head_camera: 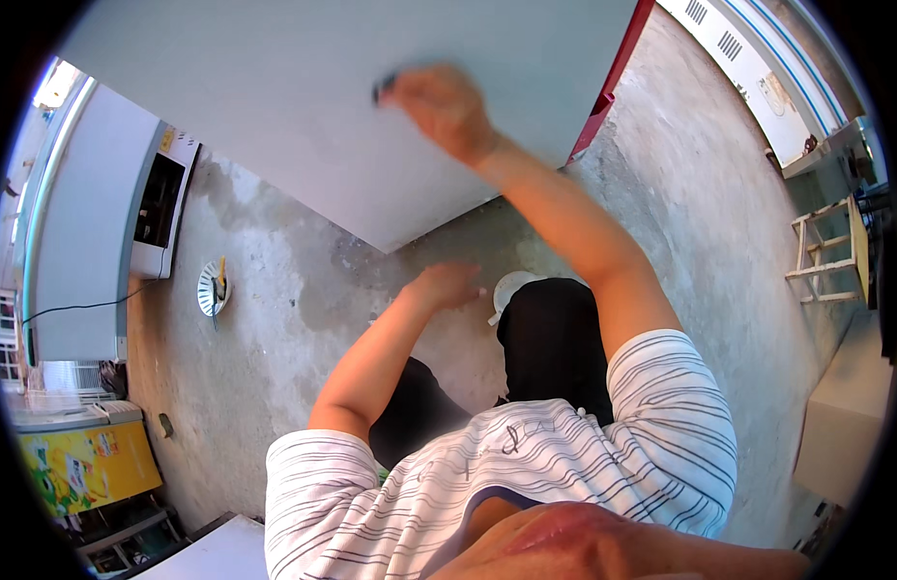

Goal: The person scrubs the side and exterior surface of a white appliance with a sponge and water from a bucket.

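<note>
My right hand (445,109) is raised in front of a large pale grey panel (332,145), whose right side has a red edge. A small dark object (384,88) is pinched in its fingertips, too blurred to name. The hand is blurred too, and I cannot tell whether the object touches the panel. Lower down, my left hand (452,285) hangs over the concrete floor with its fingers extended and nothing in it. Close by it, a white round container (512,290) is partly hidden behind my right knee.
A striped bowl (209,290) with a yellow-handled tool (221,270) rests on the concrete floor (267,362) at left. Beyond it are a grey cabinet (93,217) with a cord (93,307) and a yellow chest freezer (93,464). A stool (829,254) stands at right.
</note>
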Tool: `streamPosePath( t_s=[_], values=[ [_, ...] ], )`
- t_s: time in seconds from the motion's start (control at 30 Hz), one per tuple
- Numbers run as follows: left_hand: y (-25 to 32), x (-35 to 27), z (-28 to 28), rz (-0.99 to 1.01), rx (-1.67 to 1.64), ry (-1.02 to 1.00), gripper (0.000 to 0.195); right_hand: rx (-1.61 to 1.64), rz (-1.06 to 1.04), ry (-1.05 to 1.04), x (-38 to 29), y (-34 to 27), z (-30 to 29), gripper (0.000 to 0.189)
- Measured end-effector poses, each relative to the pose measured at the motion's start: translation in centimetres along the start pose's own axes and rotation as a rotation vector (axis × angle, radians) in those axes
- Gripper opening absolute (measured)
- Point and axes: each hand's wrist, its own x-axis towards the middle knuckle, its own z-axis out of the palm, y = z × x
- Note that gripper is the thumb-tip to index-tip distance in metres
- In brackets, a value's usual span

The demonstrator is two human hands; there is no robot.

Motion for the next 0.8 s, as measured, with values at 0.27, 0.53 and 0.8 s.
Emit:
streamPosePath(
  t_s=[0.27,0.53,0.8],
  values=[
    [-0.9,-2.0,0.1,0.146,0.017,0.033,0.064,-0.050,0.230,-0.188,-3.1,5.0,-6.2,0.011],
    [1.2,-4.0,0.1,0.165,0.148,0.041,0.064,-0.226,0.189,-0.082,-10.4,9.3,-9.6,0.016],
    [2.1,-7.9,1.6,-0.046,-0.006,-0.196,0.061,-0.215,0.362,0.113,2.1,15.6,-16.2,0.010]
  ],
)
